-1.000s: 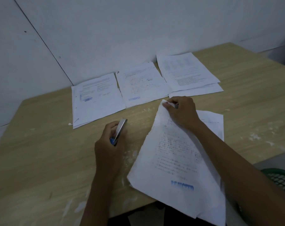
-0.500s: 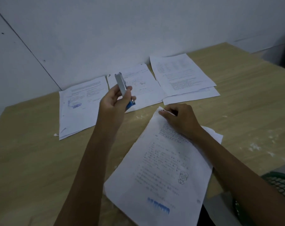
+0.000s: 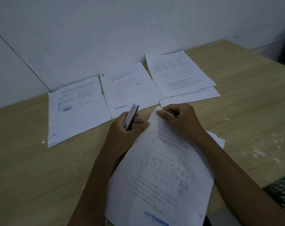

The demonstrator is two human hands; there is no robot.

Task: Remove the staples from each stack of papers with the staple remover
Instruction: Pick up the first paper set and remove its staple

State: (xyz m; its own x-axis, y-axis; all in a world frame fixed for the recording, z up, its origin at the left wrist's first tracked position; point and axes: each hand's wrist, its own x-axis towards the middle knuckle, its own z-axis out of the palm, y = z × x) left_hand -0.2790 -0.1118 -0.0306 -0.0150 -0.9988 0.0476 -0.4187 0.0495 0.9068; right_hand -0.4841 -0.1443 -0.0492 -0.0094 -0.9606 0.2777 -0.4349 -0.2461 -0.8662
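Note:
My left hand (image 3: 123, 128) grips a silver and blue staple remover (image 3: 131, 116), its metal tip pointing up and away from me. Just to its right, my right hand (image 3: 179, 119) pinches the top left corner of a printed paper stack (image 3: 163, 173) that lies slanted on the near part of the table. The remover's tip sits a short way left of that corner, not touching it. A small dark mark shows at the pinched corner; whether it is a staple I cannot tell.
Three more paper stacks lie in a row by the wall: left stack (image 3: 76, 108), middle stack (image 3: 130, 85) stamped APPROVED, right stack (image 3: 179, 74). The wooden table (image 3: 252, 111) reaches the white wall. A dark mesh basket (image 3: 282, 193) sits at the lower right.
My left hand lifted the staple remover up over the far stacks, then lowered it beside the pinched corner. My right hand kept its hold on the corner.

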